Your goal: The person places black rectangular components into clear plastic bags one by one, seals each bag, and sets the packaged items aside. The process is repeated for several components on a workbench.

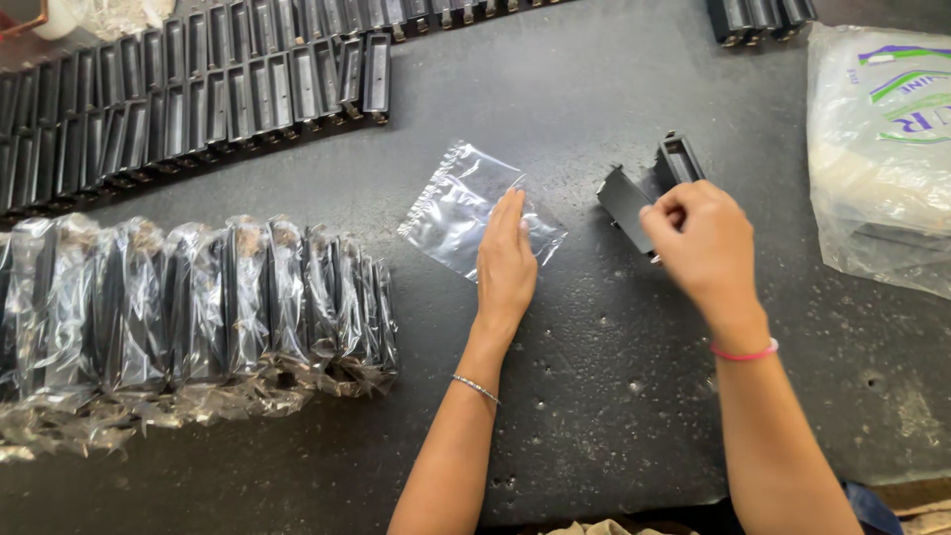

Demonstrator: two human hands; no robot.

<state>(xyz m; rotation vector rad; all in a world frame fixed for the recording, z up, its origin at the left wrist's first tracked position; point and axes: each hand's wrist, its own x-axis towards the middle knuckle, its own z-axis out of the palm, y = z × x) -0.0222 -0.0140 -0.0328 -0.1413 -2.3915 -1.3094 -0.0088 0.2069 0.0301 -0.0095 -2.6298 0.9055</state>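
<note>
Left hand [506, 260] flat and open on clear bag [475, 208], pinning it to table [614, 396]; right hand [701, 241] pinched shut on black part [634, 198], ready beside bag.

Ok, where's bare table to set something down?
Bare table lies between the forearms, and between the clear bag and the bagged row. Crowded along the top-left black trays and the right-side plastic sack.

One clear little bag [466, 203] lies in the middle. Two black plastic parts [644, 188] sit at the right. Two hands work here, the left hand [506, 263] and the right hand [701, 241]. One big bag [882, 149] lies far right. The wrapped parts [198, 307] at the near left and the bare black parts [198, 89] at the far left are too many to count.
</note>
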